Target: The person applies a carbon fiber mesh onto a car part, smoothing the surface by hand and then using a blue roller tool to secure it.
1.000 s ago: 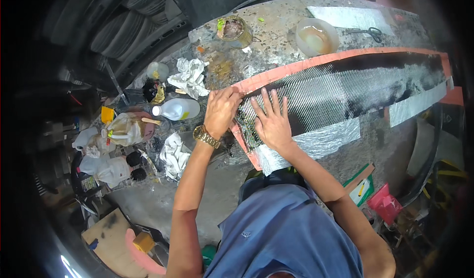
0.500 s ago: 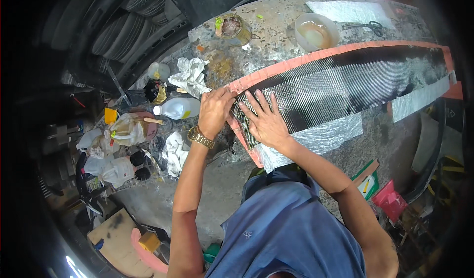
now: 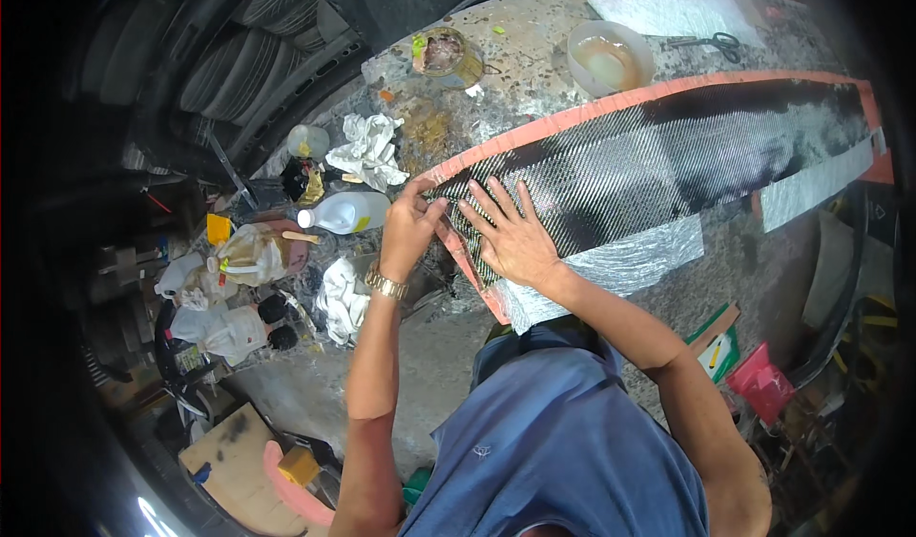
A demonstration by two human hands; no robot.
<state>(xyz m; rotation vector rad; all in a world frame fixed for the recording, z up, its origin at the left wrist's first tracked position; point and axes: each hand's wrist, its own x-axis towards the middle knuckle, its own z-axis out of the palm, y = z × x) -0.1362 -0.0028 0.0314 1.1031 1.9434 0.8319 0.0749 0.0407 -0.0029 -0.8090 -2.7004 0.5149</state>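
Note:
A long panel is covered with black woven carbon fibre cloth (image 3: 611, 170) and bordered by salmon-coloured masking tape (image 3: 572, 115). My left hand (image 3: 408, 230), with a watch on its wrist, pinches the cloth's edge at the left corner, thumb and fingers closed. Beside it, my right hand (image 3: 515, 239) lies flat on the cloth with its fingers spread. Silvery white fibreglass mat (image 3: 611, 262) sticks out from under the near edge, and another piece (image 3: 816, 189) shows farther right.
Beyond the panel stand a plastic bowl (image 3: 637, 43) with residue, a tin can (image 3: 460, 68) and black scissors (image 3: 725, 47). To the left lie a white plastic bottle (image 3: 345, 213), crumpled white cloths (image 3: 367, 151) and messy containers (image 3: 256, 253). A pink bag (image 3: 760, 382) is at lower right.
My left hand has turned and shifted slightly down, now pinching the cloth's corner where its fingers earlier lay over the taped edge. My right hand stays almost where it was.

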